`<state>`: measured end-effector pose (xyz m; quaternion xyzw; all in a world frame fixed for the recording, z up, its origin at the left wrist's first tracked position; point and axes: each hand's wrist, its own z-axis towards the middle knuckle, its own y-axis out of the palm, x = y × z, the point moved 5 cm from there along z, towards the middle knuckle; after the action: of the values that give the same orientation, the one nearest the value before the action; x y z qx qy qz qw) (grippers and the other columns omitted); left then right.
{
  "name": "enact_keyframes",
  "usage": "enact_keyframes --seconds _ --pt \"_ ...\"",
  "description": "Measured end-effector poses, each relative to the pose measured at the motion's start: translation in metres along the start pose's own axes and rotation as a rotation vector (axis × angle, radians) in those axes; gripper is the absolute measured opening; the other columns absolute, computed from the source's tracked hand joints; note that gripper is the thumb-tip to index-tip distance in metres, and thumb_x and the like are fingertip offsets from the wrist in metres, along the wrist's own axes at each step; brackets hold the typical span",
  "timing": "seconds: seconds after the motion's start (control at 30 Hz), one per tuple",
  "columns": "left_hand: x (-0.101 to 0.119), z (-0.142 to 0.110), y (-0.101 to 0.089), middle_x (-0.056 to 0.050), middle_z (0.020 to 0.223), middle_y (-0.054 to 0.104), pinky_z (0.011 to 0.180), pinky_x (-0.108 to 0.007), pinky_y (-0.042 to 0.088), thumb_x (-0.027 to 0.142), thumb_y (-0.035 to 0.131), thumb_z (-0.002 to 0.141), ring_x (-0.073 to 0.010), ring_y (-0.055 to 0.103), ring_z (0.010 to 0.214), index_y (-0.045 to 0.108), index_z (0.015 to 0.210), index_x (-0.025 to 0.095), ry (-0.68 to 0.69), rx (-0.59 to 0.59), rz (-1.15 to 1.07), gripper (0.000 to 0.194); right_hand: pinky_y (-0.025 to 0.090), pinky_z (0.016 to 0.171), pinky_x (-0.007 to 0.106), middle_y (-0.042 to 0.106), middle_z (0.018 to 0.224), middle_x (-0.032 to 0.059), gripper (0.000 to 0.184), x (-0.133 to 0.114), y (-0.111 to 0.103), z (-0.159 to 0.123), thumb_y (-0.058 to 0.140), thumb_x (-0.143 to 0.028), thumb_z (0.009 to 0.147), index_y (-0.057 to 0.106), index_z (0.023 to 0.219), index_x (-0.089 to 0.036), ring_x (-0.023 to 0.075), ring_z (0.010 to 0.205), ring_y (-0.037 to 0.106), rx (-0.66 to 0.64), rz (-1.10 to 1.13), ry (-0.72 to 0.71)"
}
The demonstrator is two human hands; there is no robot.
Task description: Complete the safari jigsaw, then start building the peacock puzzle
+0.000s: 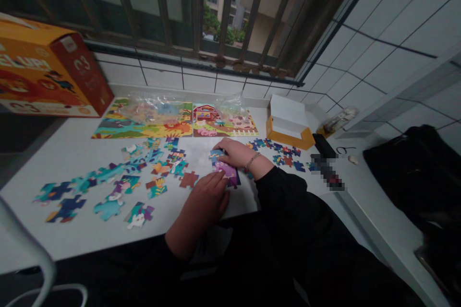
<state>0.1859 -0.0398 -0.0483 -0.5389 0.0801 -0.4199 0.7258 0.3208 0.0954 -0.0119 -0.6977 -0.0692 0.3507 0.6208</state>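
My left hand [206, 198] lies flat on the white table [65, 153], fingers together, its tips pressing the near edge of a small joined cluster of puzzle pieces [226, 170] with a purple figure on it. My right hand [233, 151], a bracelet at the wrist, rests with bent fingers on the far end of the same cluster, pinching a blue piece [215, 154] against it. Loose puzzle pieces [118, 184] in blue, teal and orange lie scattered to the left. A brown piece [188, 180] sits just left of my left hand.
Two finished puzzle pictures [144, 127] [225, 124] lie at the back under clear plastic bags. An orange puzzle box [46, 74] stands far left. A white-and-yellow open box [288, 127] and more loose pieces [283, 151] sit to the right. A black bag [414, 177] lies at right.
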Motion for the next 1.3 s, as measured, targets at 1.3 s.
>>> enact_keyframes --seconds 1.3 --pt "-0.008 0.002 0.005 -0.023 0.142 0.076 0.111 -0.059 0.062 0.027 0.056 0.105 -0.0388 0.074 0.130 0.074 0.134 0.011 0.052 0.005 0.066 0.038 0.054 0.094 0.035 0.080 0.120 0.0221 0.033 0.144 -0.066 -0.280 0.057 -0.028 0.108 0.082 0.121 -0.012 0.0299 0.113 0.077 0.352 -0.449 1.202"
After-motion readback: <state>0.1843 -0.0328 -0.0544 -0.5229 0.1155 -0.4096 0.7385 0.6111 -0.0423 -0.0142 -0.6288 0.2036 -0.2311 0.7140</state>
